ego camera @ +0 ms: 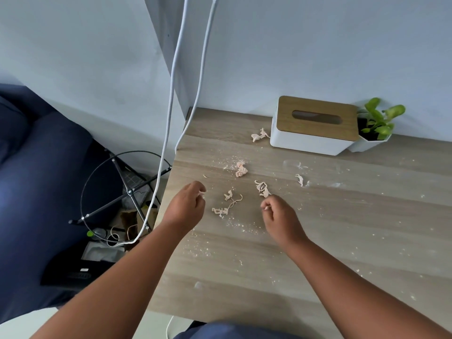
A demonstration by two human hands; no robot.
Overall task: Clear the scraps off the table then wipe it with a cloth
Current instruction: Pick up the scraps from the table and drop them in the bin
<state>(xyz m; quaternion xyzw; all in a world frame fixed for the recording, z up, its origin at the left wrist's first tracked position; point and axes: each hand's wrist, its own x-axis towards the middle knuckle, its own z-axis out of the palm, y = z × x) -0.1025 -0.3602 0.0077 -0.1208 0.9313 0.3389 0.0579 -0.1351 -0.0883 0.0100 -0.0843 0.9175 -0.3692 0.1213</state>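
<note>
Several pale pink paper scraps lie on the light wooden table (342, 228): a crumpled ball (241, 169), a torn piece (262, 188), a stringy one (223, 209), a small bit (299, 179) and one (259, 135) by the tissue box. Fine crumbs dust the surface. My left hand (187, 206) hovers near the table's left edge, its fingertips pinched on a small scrap. My right hand (278, 216) is just below the torn piece, fingers pinched on a tiny scrap. No cloth is in view.
A white tissue box with a wooden lid (315, 126) and a small potted plant (376, 126) stand against the back wall. Two white cables (171, 113) hang past the table's left edge. On the floor to the left are a black wire stand (122, 189) and clutter.
</note>
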